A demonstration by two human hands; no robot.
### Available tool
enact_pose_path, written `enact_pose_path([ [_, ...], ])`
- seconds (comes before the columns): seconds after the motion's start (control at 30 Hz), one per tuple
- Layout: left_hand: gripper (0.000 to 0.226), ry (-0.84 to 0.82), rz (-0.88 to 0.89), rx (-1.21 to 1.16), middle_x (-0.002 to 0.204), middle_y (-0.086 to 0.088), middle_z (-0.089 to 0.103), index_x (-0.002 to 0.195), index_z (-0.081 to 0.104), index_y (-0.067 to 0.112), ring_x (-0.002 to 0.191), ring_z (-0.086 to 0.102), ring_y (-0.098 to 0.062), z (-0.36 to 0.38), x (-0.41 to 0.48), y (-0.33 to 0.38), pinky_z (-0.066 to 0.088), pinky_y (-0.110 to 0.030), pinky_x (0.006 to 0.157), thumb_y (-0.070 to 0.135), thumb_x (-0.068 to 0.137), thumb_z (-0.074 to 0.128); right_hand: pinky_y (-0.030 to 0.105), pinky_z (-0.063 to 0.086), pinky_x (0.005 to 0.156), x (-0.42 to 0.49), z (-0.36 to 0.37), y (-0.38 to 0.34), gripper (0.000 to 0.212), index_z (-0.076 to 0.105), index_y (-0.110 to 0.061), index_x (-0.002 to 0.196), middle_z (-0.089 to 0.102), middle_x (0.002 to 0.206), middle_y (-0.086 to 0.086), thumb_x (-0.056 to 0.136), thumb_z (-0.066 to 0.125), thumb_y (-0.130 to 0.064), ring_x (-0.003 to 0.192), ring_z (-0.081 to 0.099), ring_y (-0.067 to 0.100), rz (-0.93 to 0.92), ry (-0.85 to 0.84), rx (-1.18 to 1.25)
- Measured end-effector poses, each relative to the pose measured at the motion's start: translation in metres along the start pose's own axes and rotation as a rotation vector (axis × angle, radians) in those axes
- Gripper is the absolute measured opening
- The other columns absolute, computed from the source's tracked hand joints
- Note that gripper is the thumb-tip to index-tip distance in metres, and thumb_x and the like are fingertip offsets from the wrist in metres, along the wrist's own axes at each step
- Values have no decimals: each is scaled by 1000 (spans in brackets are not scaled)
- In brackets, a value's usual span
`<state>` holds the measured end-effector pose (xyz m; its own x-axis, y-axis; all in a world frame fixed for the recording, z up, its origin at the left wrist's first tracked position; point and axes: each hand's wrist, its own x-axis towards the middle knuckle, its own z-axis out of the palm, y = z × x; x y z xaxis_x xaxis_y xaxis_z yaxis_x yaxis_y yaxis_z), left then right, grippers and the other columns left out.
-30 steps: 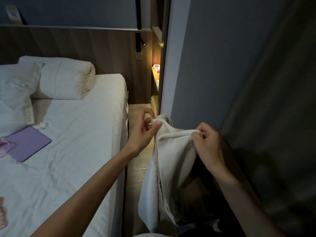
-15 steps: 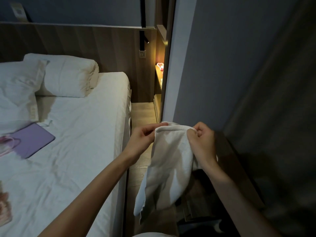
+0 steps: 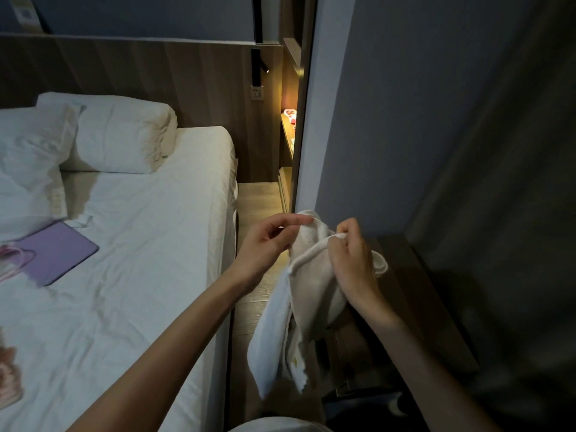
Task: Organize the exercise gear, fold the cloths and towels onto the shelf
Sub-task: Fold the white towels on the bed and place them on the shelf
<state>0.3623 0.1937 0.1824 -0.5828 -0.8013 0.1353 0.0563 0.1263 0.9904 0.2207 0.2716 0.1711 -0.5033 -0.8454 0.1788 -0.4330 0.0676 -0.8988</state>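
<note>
I hold the towel (image 3: 296,310) up in the air with both hands, over the strip of floor (image 3: 258,198) between the bed's (image 3: 140,244) right edge and the wall (image 3: 389,120). My left hand (image 3: 271,241) is loosely curled, thumb and fingertips pinching the towel's top fold. My right hand (image 3: 353,263) is curled tighter and pinches the hem just beside it, so the two hands are close together. The rest of the towel hangs down below them in loose folds, touching nothing that I can see. On the bed, two pillows (image 3: 121,132) lie at the head end and a purple pad (image 3: 59,254) lies near the left edge
</note>
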Motion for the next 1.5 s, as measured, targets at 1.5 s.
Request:
enact_pose_path([
  [1.5,34,50,-93,-58,107,15,68,114,66,35,96,65,-8,-40,-12,-6,55,-23,74,44,82,61,10,35,87,-5,-5,-13,47,56,-28,111,46,114,-17,71,81,-31,108,43,3,-316,-8,-172],
])
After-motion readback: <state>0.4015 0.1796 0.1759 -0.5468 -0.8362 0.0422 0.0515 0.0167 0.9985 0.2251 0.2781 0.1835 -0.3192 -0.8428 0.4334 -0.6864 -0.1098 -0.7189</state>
